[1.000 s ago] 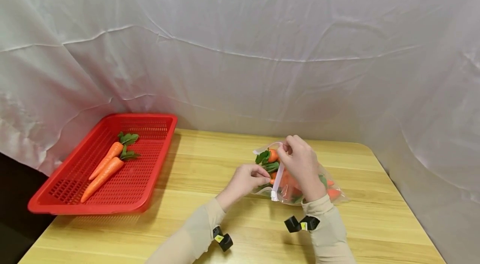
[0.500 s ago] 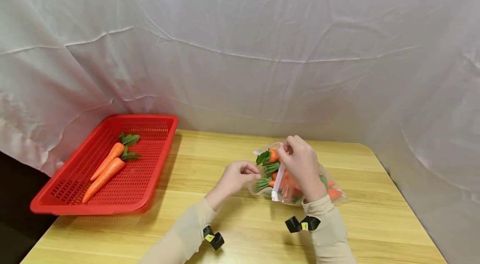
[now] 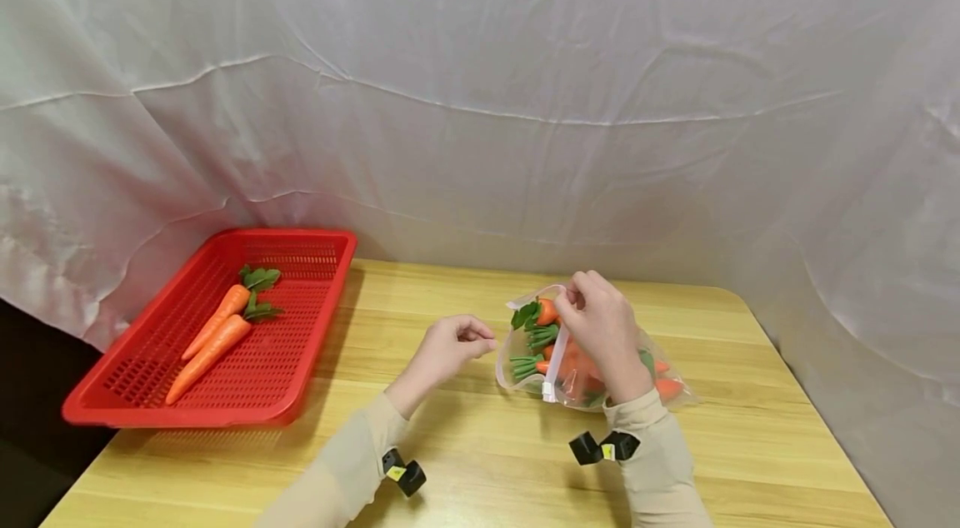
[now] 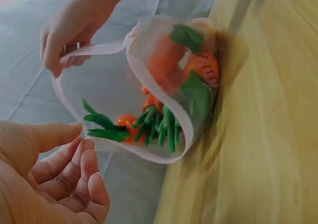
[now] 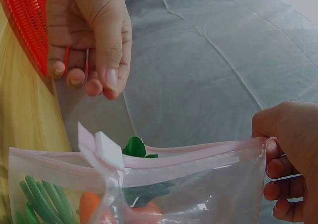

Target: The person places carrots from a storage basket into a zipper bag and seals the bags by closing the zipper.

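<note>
Left hand point(image 3: 442, 349): fingers loosely bent, gripping nothing, just beside the bag, at its nine o'clock.
Right hand point(image 3: 602, 332): my thumb and fingers pinch the bag's mouth at its twelve o'clock end.
Zip bag point(image 3: 576, 374): clear, on the table point(image 3: 465, 461), mouth gaping toward nine o'clock, white slider point(image 3: 548, 391) at six.
Bagged carrots point(image 3: 549, 311): several, some green tops at the mouth.
Red basket point(image 3: 288, 345): well apart, at my left hand's nine o'clock, holding two carrots point(image 3: 210, 357), leaves toward one o'clock.
</note>
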`<state>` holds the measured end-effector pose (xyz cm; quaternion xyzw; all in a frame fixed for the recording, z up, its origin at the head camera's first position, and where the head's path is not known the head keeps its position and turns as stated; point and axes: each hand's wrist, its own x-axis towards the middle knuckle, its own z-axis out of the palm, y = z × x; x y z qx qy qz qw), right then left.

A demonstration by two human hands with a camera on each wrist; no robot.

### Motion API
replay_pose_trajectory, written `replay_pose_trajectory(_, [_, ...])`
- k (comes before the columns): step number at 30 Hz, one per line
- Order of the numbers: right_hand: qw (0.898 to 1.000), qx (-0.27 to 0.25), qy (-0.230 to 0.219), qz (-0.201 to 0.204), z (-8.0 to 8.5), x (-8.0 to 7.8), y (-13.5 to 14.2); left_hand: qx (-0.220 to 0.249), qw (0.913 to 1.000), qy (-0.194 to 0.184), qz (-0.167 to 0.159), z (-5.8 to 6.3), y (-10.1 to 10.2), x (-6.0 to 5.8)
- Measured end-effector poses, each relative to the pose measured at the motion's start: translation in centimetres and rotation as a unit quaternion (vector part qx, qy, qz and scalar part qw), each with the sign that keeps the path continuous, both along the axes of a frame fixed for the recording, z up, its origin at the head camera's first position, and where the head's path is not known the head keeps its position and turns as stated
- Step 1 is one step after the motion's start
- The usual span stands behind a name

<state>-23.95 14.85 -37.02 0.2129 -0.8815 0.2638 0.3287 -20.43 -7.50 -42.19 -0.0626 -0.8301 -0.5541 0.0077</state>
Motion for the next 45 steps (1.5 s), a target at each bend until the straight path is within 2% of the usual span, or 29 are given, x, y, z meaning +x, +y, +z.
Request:
replay_pose_trajectory(8, [1.000, 0.003, 0.000, -0.002, 0.0, 0.1, 0.0, -0.005, 0.9996, -0.005, 0.027, 1.0, -1.6, 0.2])
replay_pose_trajectory(20, [1.000, 0.004, -0.016, -0.007, 0.0, 0.0, 0.0, -0.048, 0.9973, 0.017, 0.053, 3.2, -4.2, 0.2])
replay_pose_trajectory(30, [1.000, -0.004, 0.005, -0.003, 0.0, 0.0, 0.1, -0.082, 0.9935, 0.041, 0.068, 5.0, -7.4, -0.1])
replay_pose_trajectory(37, [1.000, -0.005, 0.010, 0.001, 0.2, 0.0, 0.0, -0.115, 0.9871, 0.063, 0.092, 6.5, -9.9, -0.1])
replay_pose_trajectory(45, [1.000, -0.005, 0.012, 0.000, 0.2, 0.0, 0.1, -0.129, 0.9824, 0.073, 0.113, 8.1, -12.6, -0.3])
